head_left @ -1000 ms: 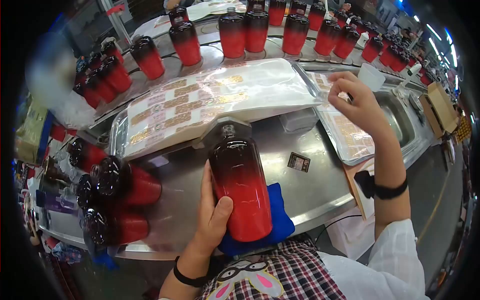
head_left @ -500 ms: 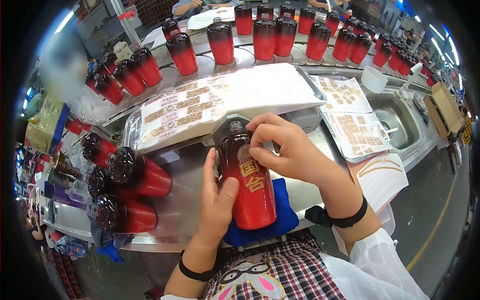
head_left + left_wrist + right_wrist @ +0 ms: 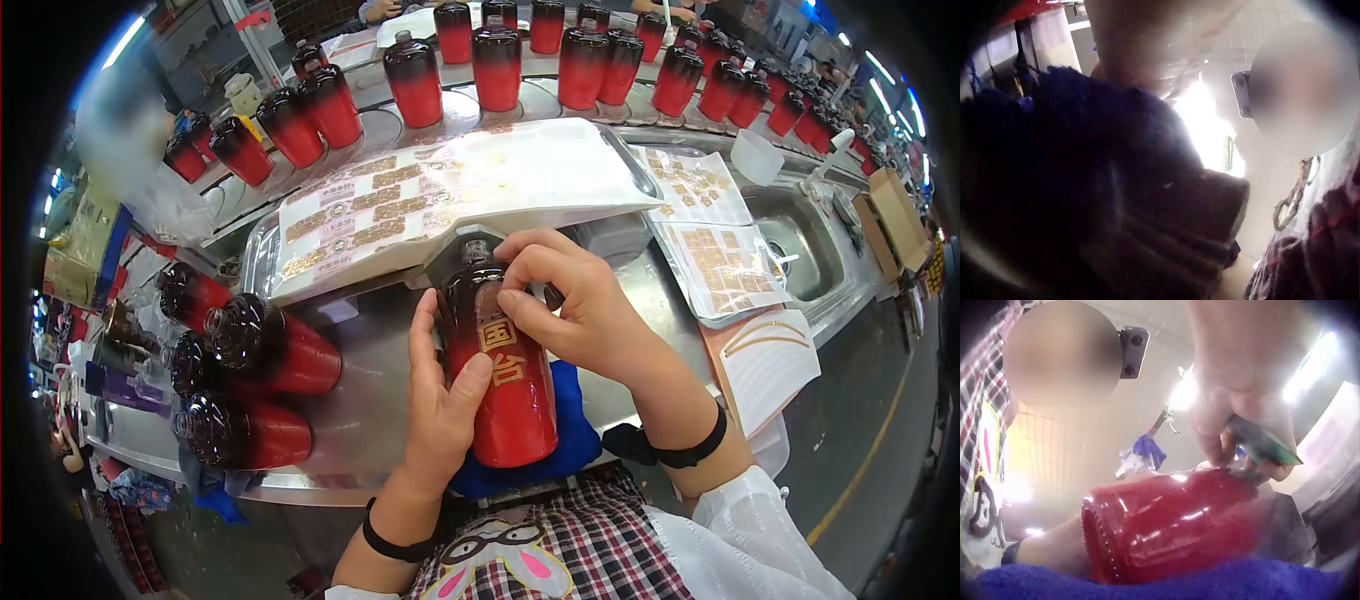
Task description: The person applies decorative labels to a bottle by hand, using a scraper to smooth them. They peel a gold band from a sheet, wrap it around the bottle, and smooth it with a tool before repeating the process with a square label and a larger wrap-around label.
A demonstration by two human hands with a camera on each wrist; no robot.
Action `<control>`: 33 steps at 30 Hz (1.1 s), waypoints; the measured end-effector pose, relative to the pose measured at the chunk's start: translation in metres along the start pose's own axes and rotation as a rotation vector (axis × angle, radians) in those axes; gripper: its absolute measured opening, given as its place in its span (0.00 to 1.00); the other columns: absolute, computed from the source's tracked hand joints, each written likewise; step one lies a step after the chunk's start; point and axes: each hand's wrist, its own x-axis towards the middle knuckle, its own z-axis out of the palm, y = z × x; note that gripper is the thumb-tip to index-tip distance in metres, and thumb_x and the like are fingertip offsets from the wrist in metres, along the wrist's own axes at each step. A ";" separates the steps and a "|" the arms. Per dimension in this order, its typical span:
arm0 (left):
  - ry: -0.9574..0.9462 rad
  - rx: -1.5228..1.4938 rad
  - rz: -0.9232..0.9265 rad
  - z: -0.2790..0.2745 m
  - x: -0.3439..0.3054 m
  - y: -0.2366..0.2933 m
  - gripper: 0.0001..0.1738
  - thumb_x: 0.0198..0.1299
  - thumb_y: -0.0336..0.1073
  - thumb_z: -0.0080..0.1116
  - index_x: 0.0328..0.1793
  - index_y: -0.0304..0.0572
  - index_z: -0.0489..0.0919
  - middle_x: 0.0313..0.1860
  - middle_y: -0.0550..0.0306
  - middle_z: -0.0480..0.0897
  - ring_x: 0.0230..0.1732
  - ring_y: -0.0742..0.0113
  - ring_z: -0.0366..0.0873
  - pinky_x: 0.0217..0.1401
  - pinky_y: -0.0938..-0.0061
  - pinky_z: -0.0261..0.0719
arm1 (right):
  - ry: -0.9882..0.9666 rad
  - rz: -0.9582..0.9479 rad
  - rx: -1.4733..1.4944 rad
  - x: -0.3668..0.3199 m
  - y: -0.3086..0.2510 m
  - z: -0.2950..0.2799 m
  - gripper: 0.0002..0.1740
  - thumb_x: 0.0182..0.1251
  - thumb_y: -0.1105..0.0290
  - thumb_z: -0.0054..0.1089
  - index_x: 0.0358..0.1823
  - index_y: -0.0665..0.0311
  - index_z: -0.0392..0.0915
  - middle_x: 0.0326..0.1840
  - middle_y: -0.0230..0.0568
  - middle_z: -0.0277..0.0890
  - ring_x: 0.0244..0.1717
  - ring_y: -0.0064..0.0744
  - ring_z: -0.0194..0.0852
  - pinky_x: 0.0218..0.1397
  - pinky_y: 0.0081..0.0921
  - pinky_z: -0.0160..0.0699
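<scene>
A glass bottle (image 3: 512,425), black at the neck and fading to red, lies tilted on a folded blue cloth (image 3: 572,440), neck pointing away from me. My left hand (image 3: 440,410) holds its left side, thumb over the front. With thumb and forefinger, my right hand (image 3: 575,300) pinches the top of a clear film sticker (image 3: 487,302) lying along the bottle. Gold characters (image 3: 497,337) show below the pinch. Seen from the right wrist, a flat dark piece with a green edge (image 3: 1266,447) is tucked in that hand. The left wrist view is mostly dark, with the hand's grip hidden.
Several similar bottles (image 3: 290,350) lie at the left, and more stand along the conveyor (image 3: 450,110) behind. A tray with printed sheets (image 3: 540,165) lies ahead. Sticker sheets (image 3: 725,270) sit on a tray to the right, beside a sink (image 3: 800,235).
My right hand has come from the upper right down to the bottle's shoulder. Gold characters now show on the bottle's formerly plain front. My left hand stays at its left side.
</scene>
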 end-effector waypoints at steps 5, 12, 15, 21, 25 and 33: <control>0.003 -0.086 -0.015 0.002 0.001 0.002 0.40 0.73 0.38 0.50 0.82 0.31 0.43 0.73 0.42 0.64 0.68 0.61 0.69 0.72 0.67 0.67 | 0.007 -0.001 0.003 -0.001 0.002 0.000 0.06 0.61 0.74 0.63 0.33 0.69 0.75 0.49 0.54 0.77 0.51 0.52 0.79 0.54 0.37 0.78; -0.008 0.026 0.027 0.003 0.001 -0.001 0.44 0.71 0.40 0.56 0.81 0.31 0.44 0.73 0.41 0.63 0.68 0.59 0.69 0.71 0.66 0.68 | 0.026 0.017 0.022 0.000 0.000 0.002 0.05 0.61 0.75 0.62 0.33 0.69 0.75 0.48 0.53 0.77 0.50 0.51 0.79 0.54 0.36 0.78; 0.011 0.058 -0.004 0.003 0.001 0.000 0.46 0.69 0.40 0.59 0.81 0.30 0.44 0.73 0.41 0.62 0.68 0.58 0.69 0.71 0.66 0.68 | 0.020 0.020 0.024 0.000 0.001 0.002 0.05 0.61 0.74 0.61 0.33 0.68 0.75 0.49 0.50 0.77 0.49 0.46 0.79 0.53 0.33 0.77; 0.010 0.032 -0.021 0.002 0.003 -0.001 0.45 0.69 0.40 0.58 0.81 0.30 0.44 0.73 0.41 0.61 0.69 0.58 0.68 0.71 0.65 0.69 | 0.003 0.037 0.017 0.000 0.004 0.001 0.06 0.64 0.73 0.62 0.33 0.67 0.75 0.52 0.46 0.78 0.49 0.35 0.79 0.52 0.28 0.76; 0.008 -0.016 -0.006 0.002 0.003 -0.003 0.45 0.70 0.41 0.58 0.81 0.30 0.44 0.74 0.41 0.60 0.69 0.58 0.68 0.71 0.66 0.68 | 0.013 0.024 0.018 0.000 0.005 0.001 0.06 0.64 0.73 0.62 0.33 0.67 0.75 0.51 0.46 0.78 0.49 0.35 0.79 0.52 0.28 0.76; -0.006 0.037 0.000 0.002 0.002 -0.001 0.46 0.69 0.40 0.59 0.81 0.30 0.43 0.75 0.41 0.59 0.71 0.58 0.66 0.73 0.65 0.66 | 0.060 0.005 0.045 0.001 0.004 0.003 0.06 0.60 0.76 0.61 0.33 0.70 0.74 0.43 0.50 0.78 0.43 0.49 0.79 0.47 0.35 0.79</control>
